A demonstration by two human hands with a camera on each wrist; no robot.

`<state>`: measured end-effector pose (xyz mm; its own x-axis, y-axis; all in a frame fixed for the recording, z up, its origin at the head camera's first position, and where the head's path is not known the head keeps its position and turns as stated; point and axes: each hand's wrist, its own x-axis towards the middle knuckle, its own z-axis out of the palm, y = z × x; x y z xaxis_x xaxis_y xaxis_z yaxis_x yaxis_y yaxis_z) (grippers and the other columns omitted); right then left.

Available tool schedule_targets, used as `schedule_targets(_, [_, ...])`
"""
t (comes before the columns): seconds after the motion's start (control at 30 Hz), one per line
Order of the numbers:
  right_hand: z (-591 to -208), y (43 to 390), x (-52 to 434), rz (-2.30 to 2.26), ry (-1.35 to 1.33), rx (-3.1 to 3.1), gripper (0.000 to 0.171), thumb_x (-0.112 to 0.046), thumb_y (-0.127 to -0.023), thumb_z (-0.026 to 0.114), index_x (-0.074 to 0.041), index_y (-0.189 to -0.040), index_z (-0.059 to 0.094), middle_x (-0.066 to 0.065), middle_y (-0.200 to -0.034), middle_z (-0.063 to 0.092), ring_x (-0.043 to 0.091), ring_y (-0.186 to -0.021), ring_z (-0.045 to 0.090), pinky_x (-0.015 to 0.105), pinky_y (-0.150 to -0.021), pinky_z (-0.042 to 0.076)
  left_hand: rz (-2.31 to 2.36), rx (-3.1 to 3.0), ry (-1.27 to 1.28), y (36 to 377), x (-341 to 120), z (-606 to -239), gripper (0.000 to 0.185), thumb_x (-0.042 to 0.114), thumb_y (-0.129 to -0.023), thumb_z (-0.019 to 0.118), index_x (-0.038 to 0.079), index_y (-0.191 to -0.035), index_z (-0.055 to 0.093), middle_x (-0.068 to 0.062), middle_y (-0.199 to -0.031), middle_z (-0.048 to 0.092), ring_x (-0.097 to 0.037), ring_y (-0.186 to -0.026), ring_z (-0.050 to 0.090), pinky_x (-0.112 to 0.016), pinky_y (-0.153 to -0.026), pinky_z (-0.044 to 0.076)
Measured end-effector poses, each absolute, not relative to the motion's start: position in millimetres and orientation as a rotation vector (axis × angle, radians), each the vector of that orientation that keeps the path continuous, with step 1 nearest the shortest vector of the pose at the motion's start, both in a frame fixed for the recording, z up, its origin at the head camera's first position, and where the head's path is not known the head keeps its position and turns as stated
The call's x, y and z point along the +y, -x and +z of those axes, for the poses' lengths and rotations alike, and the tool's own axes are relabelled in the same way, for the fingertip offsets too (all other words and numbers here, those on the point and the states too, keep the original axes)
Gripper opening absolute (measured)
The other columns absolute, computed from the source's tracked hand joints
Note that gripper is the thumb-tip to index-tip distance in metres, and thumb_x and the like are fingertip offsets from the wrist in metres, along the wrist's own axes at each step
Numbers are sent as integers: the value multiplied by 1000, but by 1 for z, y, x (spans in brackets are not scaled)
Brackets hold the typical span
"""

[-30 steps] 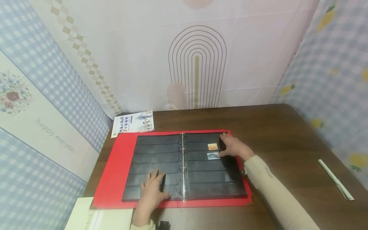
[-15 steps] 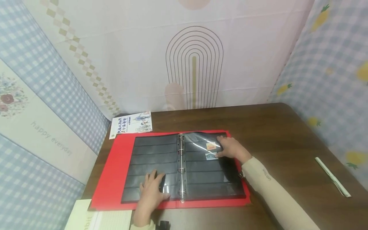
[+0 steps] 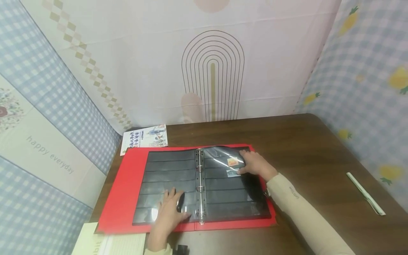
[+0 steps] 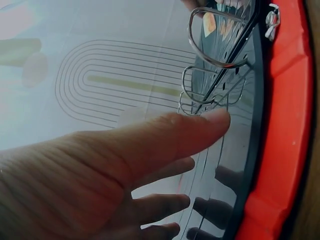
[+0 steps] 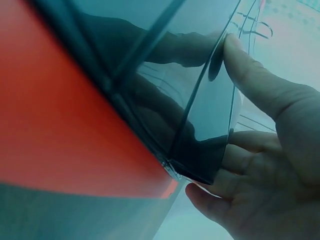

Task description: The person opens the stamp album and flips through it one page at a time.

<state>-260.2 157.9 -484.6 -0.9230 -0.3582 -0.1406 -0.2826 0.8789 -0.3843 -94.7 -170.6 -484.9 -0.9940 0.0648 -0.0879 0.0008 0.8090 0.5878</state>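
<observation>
My left hand [image 3: 167, 214] lies flat on the lower part of the left-hand page [image 3: 169, 177], fingers straight and spread, pressing the glossy black sheet down just beside the metal rings [image 3: 199, 186] — from the left wrist view I can see my fingers [image 4: 165, 137] stretched out over the shiny surface, with the rings [image 4: 215, 60] arching right ahead of my fingertips. My right hand [image 3: 255, 164] is up at the outer edge of the right-hand page [image 3: 234, 191], and here it has hold of something: the thumb [image 5: 250, 75] lies on top of the sheet and the other fingers [image 5: 225, 185] curl underneath it, so I am pinching the page's edge [image 5: 210, 130] and it bows up slightly off the red cover [image 5: 65, 135]. The binder [image 3: 121, 191] lies open and flat on the brown table [image 3: 312, 152], red cover showing all round the black pages. Two small stamps sit in the strips of the right page just beside my right hand — an orange stamp [image 3: 232, 161] above, a blue-grey stamp [image 3: 231, 173] below it, touching my thumb tip or nearly so. A booklet [image 3: 145, 139] rests at the binder's far left corner, a white pen [image 3: 365, 193] lies well apart on the right side of the table, and a pale notepad [image 3: 105, 242] sits at the near left edge
</observation>
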Motion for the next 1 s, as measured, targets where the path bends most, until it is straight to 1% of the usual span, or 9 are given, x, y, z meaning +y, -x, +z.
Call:
schedule_targets(0.1, [-486, 262, 158, -563, 488, 2837, 93, -30, -76, 90, 11, -145, 43, 31, -132, 58, 45, -118, 57, 58, -103, 44, 930, 2873, -78, 95, -169, -485, 79, 20, -72, 90, 1, -140, 56, -34, -154, 32, -57, -143, 21, -77, -109, 12])
schedule_targets(0.3, [-489, 264, 161, -595, 482, 2824, 93, -27, -76, 90, 11, -146, 42, 33, -134, 56, 45, -120, 55, 58, -105, 43, 939, 2856, -91, 92, -165, -486, 81, 20, -71, 90, 2, -141, 56, -34, -155, 30, -58, -143, 20, -78, -108, 9])
schedule_targets(0.5, [-487, 265, 160, -626, 489, 2823, 93, -25, -76, 91, 10, -147, 41, 28, -132, 59, 39, -115, 57, 57, -104, 44, 945, 2856, -41, 92, -162, -488, 79, 15, -69, 90, 4, -140, 58, -33, -156, 30, -57, -144, 18, -77, -109, 7])
schedule_targets(0.63, [-485, 266, 159, -634, 515, 2828, 93, -24, -76, 91, 8, -148, 42, 27, -132, 60, 38, -115, 58, 57, -104, 44, 935, 2858, -29, 93, -161, -489, 77, 14, -68, 90, 5, -138, 60, -33, -156, 29, -57, -144, 18, -77, -109, 8])
schedule_targets(0.83, [-479, 268, 159, -608, 609, 2854, 93, -20, -72, 92, 7, -147, 44, 25, -126, 64, 40, -113, 62, 56, -99, 48, 919, 2857, -22, 93, -160, -488, 74, 14, -69, 91, 6, -137, 62, -34, -156, 30, -58, -144, 18, -78, -109, 9])
schedule_targets(0.93, [-474, 269, 160, -627, 639, 2859, 94, -18, -70, 93, 6, -147, 45, 25, -129, 63, 42, -116, 61, 57, -99, 48, 901, 2859, -31, 94, -161, -487, 74, 15, -70, 91, 6, -137, 62, -34, -156, 30, -58, -144, 19, -79, -108, 10])
schedule_targets(1.0, [-471, 270, 160, -651, 645, 2850, 96, -18, -69, 94, 5, -148, 45, 25, -134, 61, 42, -120, 59, 57, -101, 47, 890, 2861, -36, 95, -161, -486, 74, 16, -70, 91, 6, -138, 62, -34, -156, 30, -58, -144, 19, -79, -108, 11])
